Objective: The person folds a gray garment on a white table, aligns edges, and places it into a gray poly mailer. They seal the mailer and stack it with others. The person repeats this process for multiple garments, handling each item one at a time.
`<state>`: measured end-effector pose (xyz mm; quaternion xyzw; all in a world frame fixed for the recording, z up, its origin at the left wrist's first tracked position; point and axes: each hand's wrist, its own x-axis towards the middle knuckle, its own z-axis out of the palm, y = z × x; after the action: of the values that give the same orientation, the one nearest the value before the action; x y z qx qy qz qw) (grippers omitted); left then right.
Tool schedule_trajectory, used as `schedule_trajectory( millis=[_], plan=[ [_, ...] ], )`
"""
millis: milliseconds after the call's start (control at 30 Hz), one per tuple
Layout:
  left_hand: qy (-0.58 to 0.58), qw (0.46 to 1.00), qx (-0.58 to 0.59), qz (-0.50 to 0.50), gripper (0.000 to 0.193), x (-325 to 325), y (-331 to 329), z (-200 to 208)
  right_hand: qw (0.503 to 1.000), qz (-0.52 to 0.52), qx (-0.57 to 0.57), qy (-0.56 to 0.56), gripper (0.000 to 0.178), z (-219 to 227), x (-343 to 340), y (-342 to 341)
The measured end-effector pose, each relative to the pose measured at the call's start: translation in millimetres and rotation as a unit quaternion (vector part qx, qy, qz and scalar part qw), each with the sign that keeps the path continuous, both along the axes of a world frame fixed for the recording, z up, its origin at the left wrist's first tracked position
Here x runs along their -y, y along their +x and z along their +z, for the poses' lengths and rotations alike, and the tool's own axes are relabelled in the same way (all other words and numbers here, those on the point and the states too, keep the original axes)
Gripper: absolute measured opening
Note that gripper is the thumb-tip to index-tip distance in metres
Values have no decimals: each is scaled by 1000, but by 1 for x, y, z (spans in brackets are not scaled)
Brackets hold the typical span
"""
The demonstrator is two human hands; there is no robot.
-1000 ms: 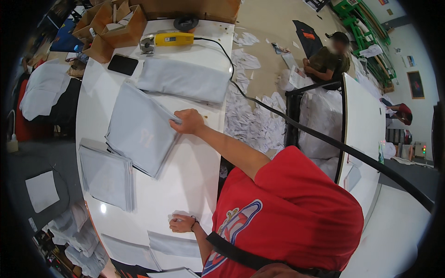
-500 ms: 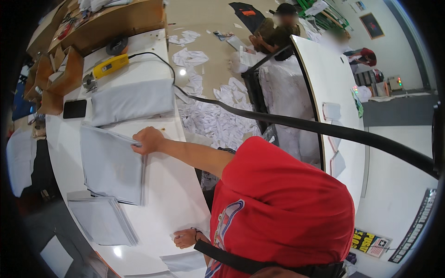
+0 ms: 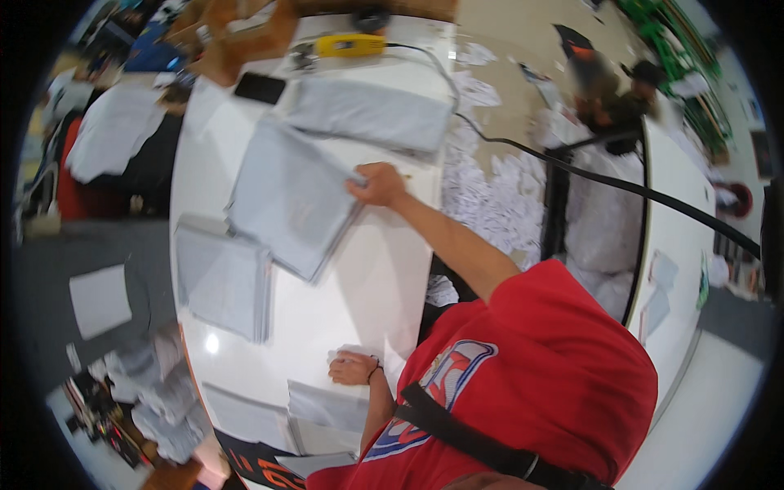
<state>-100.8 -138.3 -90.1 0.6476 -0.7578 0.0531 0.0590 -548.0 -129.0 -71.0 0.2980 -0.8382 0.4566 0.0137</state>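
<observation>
At the corner of a stack of pale grey cloth pieces (image 3: 290,196), my right hand (image 3: 378,184) is closed, fingers pinching the edge. The stack lies at a slant on the table, overlapping a folded pale cloth (image 3: 367,114) beyond it. Nearer, my left hand (image 3: 352,368), with a dark bracelet at the wrist, lies on the white tabletop with its fingers loosely extended and nothing in them. A second stack of pale cloth (image 3: 220,282) sits left of the first. Beside my left hand is a flat pale cloth piece (image 3: 327,406).
A yellow corded power tool (image 3: 351,45), a black phone (image 3: 260,87) and cardboard boxes (image 3: 245,37) occupy the table's far end. The black cord (image 3: 604,175) crosses to the right. White scraps (image 3: 494,200) cover the floor; two blurred people (image 3: 612,98) sit beyond.
The view has swung, so the table appears further right. The held stack now lies more slanted, still in my right hand. My left hand's fingers look less curled.
</observation>
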Motion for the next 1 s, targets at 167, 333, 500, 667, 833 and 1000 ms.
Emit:
schedule_trajectory(
  millis=[167,333,500,667,833,1000],
  plan=[
    [-48,995,-81,37,35,-10,-10,14,999,34,3,6,35,12,0,-3],
    [-48,994,-93,34,33,-10,-13,20,999,46,-8,2,37,17,2,-5],
    [-34,991,-125,41,30,-11,-9,21,999,49,-17,2,37,23,7,-3],
    [-27,989,-139,52,30,-11,-11,25,998,60,-25,5,39,21,9,-3],
    [-47,986,-152,52,25,-8,-14,27,997,62,-32,20,40,16,8,-5],
    [-65,985,-157,43,26,-8,-16,30,998,53,-33,25,40,15,9,-7]
  ],
)
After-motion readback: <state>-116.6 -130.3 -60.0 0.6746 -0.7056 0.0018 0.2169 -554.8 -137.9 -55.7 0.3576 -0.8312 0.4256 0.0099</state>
